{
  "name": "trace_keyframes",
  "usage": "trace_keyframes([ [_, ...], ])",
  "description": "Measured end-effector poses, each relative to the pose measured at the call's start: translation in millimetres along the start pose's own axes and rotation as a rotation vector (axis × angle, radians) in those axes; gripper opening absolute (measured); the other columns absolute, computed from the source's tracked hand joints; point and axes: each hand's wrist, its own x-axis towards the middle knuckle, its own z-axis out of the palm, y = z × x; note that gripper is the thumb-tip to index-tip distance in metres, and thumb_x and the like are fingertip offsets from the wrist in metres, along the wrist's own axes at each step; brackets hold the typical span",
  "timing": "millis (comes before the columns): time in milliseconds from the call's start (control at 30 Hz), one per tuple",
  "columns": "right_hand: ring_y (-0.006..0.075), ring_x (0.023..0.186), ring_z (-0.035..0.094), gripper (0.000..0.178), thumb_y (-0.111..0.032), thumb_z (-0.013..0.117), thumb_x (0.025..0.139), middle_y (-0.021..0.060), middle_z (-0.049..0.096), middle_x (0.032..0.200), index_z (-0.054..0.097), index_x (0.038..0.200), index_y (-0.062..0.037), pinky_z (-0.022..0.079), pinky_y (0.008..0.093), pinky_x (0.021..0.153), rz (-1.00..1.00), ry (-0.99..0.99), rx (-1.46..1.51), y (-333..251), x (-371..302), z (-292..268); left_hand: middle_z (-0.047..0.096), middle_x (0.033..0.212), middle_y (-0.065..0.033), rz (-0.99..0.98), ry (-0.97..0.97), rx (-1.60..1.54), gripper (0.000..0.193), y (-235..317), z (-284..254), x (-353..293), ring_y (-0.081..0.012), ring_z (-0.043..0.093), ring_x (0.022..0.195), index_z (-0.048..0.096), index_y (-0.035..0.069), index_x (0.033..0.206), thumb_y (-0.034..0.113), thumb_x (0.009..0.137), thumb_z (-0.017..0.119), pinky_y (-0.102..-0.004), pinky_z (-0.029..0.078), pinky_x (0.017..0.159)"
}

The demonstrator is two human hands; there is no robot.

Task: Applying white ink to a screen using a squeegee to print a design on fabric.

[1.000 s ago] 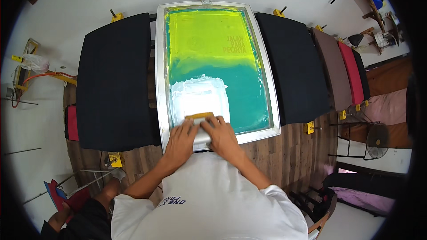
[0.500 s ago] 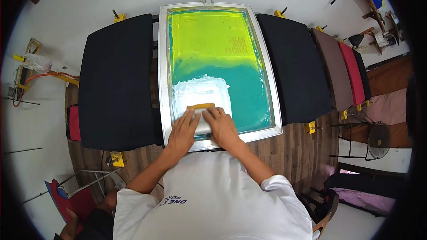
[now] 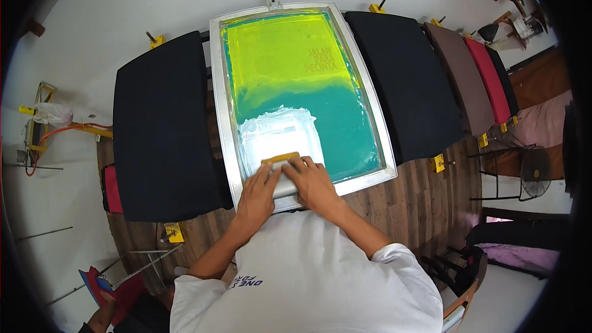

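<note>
My left hand (image 3: 258, 192) and right hand (image 3: 312, 182), grips pressed around the squeegee (image 3: 280, 159) at the screen's (image 3: 308, 86) six o'clock, risk streaking white ink (image 3: 277, 132) if pressure turns uneven.

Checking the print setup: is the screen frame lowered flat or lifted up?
Lowered flat. The screen frame lies level among the dark garments, and both hands press a squeegee onto its mesh.

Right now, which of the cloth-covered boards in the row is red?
The narrow red board near the right end of the row. It lies between the brown board and a thin black one; the two wide boards beside the screen frame are black.
</note>
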Motion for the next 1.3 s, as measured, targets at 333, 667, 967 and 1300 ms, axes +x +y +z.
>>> trace_keyframes([
  [333,0.0336,0.094,0.067,0.036,-0.004,0.073,0.066,0.0116,0.070,0.099,0.071,0.101,-0.0110,0.058,0.0465,0.078,0.007,-0.086,-0.016,25.5,93.3,-37.7,0.069,0.107,-0.0251,-0.037,0.045,-0.200,0.046,-42.5,-31.2,82.2,-0.0420,0.066,0.099,0.067,-0.001,0.117,-0.008,0.072,0.061,-0.0468,0.053,0.089],
  [667,0.0364,0.095,0.063,0.040,-0.003,0.077,0.061,0.0147,0.068,0.097,0.070,0.100,-0.0061,0.057,0.0461,0.079,0.044,-0.036,0.094,20.5,71.3,-21.7,0.068,0.110,-0.0265,-0.067,-0.008,-0.237,0.050,-27.3,-23.6,68.2,-0.0435,0.066,0.102,0.065,-0.003,0.119,-0.014,0.071,0.057,-0.0446,0.053,0.090],
  [967,0.0347,0.103,0.059,0.052,0.001,0.074,0.058,0.0116,0.064,0.112,0.065,0.109,-0.0056,0.053,0.0466,0.081,0.098,-0.143,0.163,-7.6,-2.2,-25.3,0.059,0.131,-0.0255,-0.097,-0.140,-0.198,0.060,12.0,-12.6,3.6,-0.0422,0.062,0.113,0.059,-0.006,0.126,-0.014,0.067,0.061,-0.0439,0.053,0.097],
  [1300,0.0353,0.091,0.066,0.036,0.001,0.071,0.065,0.0123,0.069,0.094,0.069,0.100,-0.0076,0.055,0.0460,0.077,0.066,-0.179,0.057,15.5,61.0,-48.4,0.069,0.105,-0.0259,-0.089,-0.045,-0.281,0.044,-10.7,-31.2,67.5,-0.0420,0.067,0.098,0.066,-0.003,0.116,-0.012,0.074,0.058,-0.0423,0.054,0.086],
])
